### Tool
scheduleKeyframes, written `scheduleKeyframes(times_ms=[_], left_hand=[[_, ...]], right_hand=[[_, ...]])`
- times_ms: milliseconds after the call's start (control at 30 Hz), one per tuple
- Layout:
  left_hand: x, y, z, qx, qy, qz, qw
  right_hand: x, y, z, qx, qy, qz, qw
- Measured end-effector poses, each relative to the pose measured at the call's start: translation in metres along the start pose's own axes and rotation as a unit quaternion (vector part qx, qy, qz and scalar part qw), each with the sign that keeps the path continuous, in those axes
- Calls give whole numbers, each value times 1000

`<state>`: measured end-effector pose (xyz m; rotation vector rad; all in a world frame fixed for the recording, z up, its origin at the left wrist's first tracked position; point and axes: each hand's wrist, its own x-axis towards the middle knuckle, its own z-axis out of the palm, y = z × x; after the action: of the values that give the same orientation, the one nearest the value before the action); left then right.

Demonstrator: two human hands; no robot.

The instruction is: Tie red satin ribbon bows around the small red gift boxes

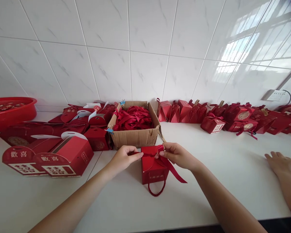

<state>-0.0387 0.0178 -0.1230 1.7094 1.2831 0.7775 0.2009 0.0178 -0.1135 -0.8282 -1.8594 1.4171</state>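
A small red gift box stands on the white counter before me, a twisted cord handle hanging at its front. Across its top runs a red ribbon, gathered into a knot or bow in the middle, with one tail trailing to the right. My left hand pinches the ribbon at the box's left edge between thumb and finger. On the other side, my right hand has its fingers closed on the ribbon near the knot. The fingers partly hide the bow's loops.
Behind the box sits a cardboard carton full of red ribbons. Several red boxes crowd the left, with a red basin beyond. More boxes line the wall at right. Another person's hand rests on the counter's right side.
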Motion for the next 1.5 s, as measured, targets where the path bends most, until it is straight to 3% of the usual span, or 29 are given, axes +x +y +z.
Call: scheduleKeyframes(times_ms=[200, 433, 733, 833, 933, 1067, 1200, 1333, 1500], left_hand=[[0, 2, -4, 33, 12, 25, 999], [-8, 24, -23, 115, 55, 53, 990], [-19, 59, -32, 48, -48, 26, 997], [-22, 67, -31, 52, -36, 27, 998], [-23, 70, -31, 89, -13, -16, 996], [-24, 66, -32, 72, -72, -54, 993], [-26, 69, -30, 37, -162, -46, 985], [-23, 87, -24, -1, -218, -7, 976], [-10, 118, -15, -81, -233, 58, 967]], right_hand=[[4, -8, 0, -48, -5, 1, 999], [9, -11, 11, -109, 59, 17, 992], [11, -14, 30, -185, 142, 52, 971], [10, -14, 33, -187, 158, 48, 968], [9, -11, 34, -184, 173, 37, 967], [8, -7, 35, -198, 192, 19, 961], [8, -4, 37, -226, 205, 10, 952], [8, -4, 40, -266, 214, 2, 940], [9, -2, 42, -299, 213, -7, 930]])
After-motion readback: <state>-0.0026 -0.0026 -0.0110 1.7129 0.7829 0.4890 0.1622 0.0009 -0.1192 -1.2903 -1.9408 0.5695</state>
